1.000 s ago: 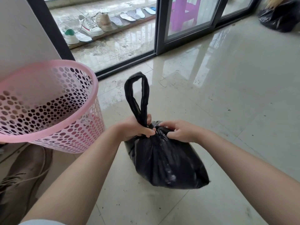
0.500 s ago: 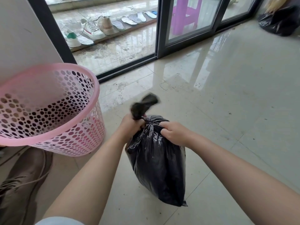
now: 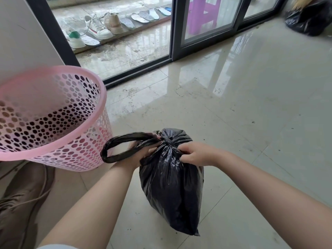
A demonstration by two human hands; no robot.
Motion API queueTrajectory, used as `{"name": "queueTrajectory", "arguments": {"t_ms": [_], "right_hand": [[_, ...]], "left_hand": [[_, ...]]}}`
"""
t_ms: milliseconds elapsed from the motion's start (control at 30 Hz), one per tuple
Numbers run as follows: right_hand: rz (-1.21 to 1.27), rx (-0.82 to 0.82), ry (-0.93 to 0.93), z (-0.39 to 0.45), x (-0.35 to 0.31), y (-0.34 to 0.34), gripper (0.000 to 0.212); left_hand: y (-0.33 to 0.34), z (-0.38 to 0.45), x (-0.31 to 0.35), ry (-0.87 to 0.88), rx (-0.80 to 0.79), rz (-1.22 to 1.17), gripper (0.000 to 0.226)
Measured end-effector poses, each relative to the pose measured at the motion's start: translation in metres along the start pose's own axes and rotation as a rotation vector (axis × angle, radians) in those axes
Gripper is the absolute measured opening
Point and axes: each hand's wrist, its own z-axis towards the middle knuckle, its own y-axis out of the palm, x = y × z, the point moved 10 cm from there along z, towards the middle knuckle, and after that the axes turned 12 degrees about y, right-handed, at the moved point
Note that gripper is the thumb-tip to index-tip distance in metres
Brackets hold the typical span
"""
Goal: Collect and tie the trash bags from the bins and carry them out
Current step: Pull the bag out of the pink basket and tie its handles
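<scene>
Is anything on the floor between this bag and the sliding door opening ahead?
Nothing visible does. The tiled floor between the bag and the door opening is bare; the pink bin stands off to the left. Both hands already grip the bag's neck.

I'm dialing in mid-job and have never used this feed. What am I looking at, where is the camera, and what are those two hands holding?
There is no machine here: a person works bare-handed, and the one camera sits on their head, looking forward and down. The left hand grips a twisted loop of the black trash bag, drawn out sideways from the gathered neck. The right hand pinches the neck itself. The bag stands on the glossy tiled floor. Beside it on the left is a pink perforated bin with no liner showing. A second black bag lies far right, by the sliding glass door; shoes are lined up outside.
</scene>
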Motion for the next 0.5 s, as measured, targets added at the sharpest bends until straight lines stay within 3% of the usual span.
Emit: {"name": "queueTrajectory", "arguments": {"t_ms": [67,133,233,267,367,433,500], "right_hand": [[0.065,-0.130,0.033,-0.003,0.005,0.006,0.035],[0.159,-0.131,0.067,-0.003,0.010,0.000,0.033],[0.187,0.236,0.043,0.003,0.014,-0.043,0.023],[0.213,0.281,0.021,0.003,0.013,-0.049,0.027],[0.243,0.130,-0.017,0.011,0.009,-0.033,0.036],[0.221,0.094,-0.019,0.015,0.009,-0.027,0.032],[0.195,0.120,-0.029,0.016,0.009,-0.027,0.028]], "left_hand": [[0.000,0.001,0.004,0.112,-0.020,-0.028,0.032],[0.006,-0.002,0.010,0.178,-0.081,-0.009,0.035],[0.020,-0.003,0.025,0.298,-0.195,-0.002,0.023],[0.029,-0.006,0.029,0.345,-0.261,-0.003,0.020],[0.029,0.000,0.020,0.359,-0.276,0.126,0.020],[0.025,0.004,0.016,0.330,-0.249,0.294,0.036],[0.033,0.002,0.023,0.361,-0.272,0.229,0.015]]}}
